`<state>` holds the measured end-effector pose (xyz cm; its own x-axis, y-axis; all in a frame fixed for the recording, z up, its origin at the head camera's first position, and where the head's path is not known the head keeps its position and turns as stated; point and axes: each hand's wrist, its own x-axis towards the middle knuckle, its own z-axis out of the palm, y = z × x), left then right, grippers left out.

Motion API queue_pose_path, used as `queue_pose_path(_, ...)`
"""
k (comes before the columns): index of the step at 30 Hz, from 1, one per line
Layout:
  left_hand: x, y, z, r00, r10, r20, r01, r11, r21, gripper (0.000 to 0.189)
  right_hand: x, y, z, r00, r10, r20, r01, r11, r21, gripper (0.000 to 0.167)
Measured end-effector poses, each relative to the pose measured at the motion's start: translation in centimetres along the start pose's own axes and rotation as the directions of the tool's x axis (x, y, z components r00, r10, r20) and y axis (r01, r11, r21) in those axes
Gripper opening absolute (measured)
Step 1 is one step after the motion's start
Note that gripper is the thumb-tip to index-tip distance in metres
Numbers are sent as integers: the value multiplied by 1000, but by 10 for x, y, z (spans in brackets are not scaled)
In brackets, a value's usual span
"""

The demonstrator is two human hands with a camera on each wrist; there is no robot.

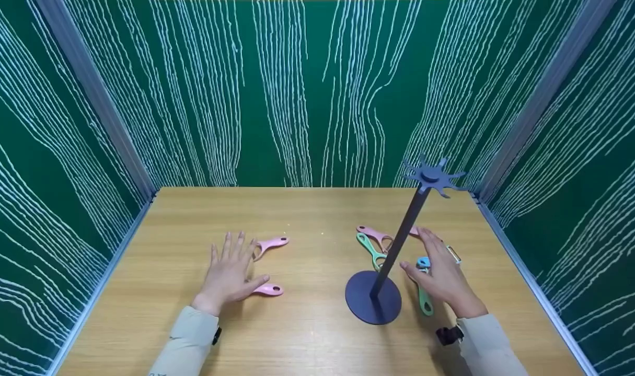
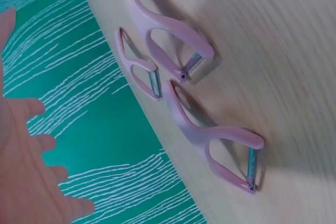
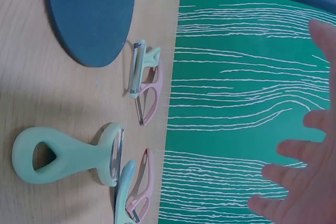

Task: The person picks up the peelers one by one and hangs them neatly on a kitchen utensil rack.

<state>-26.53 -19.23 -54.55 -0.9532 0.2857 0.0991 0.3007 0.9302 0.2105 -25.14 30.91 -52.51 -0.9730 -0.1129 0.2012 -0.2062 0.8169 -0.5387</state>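
Note:
My left hand [image 1: 228, 274] is held over the left of the table, fingers spread and holding nothing. Two pink peelers [image 1: 273, 243] [image 1: 269, 290] poke out partly hidden beside it; three pink peelers [image 2: 194, 135] lie on the wood in the left wrist view. On the other side, my right hand [image 1: 448, 279] hovers with straight, parted fingers and nothing in them. Below and around it lie a green peeler [image 1: 425, 302], a blue peeler [image 1: 423, 261] and a pink peeler [image 1: 414, 231], partly covered by the hand. Another pink peeler [image 1: 368, 230] and a green peeler [image 1: 367, 244] lie left of it.
A dark stand rises between the hands, right of the middle, with a round base [image 1: 361, 300], a tall pole [image 1: 403, 235] and a hooked top [image 1: 433, 177]. The wooden table [image 1: 312, 334] is bounded by metal rails [image 1: 526, 282] and green walls [image 1: 320, 104] with white lines.

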Motion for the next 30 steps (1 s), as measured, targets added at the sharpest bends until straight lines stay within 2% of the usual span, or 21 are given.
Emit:
queue_pose_path(5, -1, -3, 3, 1000, 19, -1, -19, 1000, -24, 97, -1, -4, -1, 1000, -10, 9, 8, 988, 151, 94)
queue_pose_path(8, -1, -5, 4, 1000, 29, 5, -28, 998, -51, 95, -1, -6, -1, 999, -52, -11, 53, 971, 233, 92)
queue_pose_path(15, -1, -9, 5, 997, 66, 31, -62, 994, -93, 97, -2, -12, 2, 979, -174, -108, 204, 887, 414, 92)
queue_pose_path(19, -1, -10, 5, 995, 87, 38, -82, 990, -112, 98, 0, -16, 4, 970, -204, -134, 243, 851, 465, 91)
queue_pose_path(24, -1, -9, 6, 992, 120, 38, -113, 984, -141, 99, 0, -22, 6, 967, -215, -134, 254, 826, 504, 80)
queue_pose_path(30, 0, -9, 8, 987, 131, 90, -117, 983, -140, 79, 0, -26, 11, 957, -251, -145, 288, 764, 577, 67)
